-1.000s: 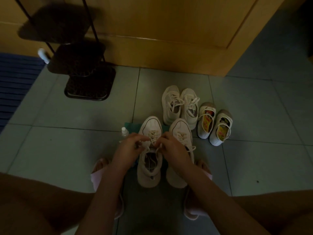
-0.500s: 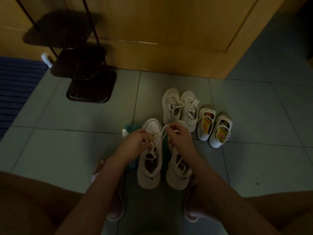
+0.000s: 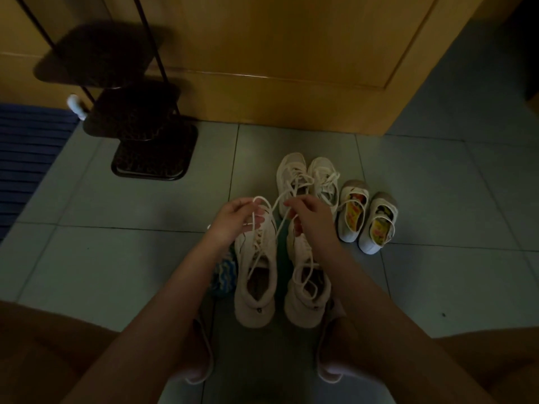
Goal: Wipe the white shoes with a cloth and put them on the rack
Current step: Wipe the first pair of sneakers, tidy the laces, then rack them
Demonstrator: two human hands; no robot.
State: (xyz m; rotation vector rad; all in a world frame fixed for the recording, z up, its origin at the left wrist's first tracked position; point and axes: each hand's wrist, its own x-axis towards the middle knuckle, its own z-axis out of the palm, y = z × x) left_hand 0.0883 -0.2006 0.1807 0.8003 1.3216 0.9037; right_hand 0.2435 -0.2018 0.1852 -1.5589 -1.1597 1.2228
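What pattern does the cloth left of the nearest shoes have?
The cloth has wavy blue and pale stripes; the head view shows it.

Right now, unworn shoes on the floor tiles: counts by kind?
White lace-up fabric sneakers: 4 (a near pair and a far pair; left hand and right hand pinch a white shoelace over the near pair)
Small white strap shoes with yellow printed insoles: 2
Total: 6

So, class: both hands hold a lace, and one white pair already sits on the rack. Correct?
No: the head view shows no shoes on the rack; every white pair stands on the floor. Left hand and right hand do hold a lace.
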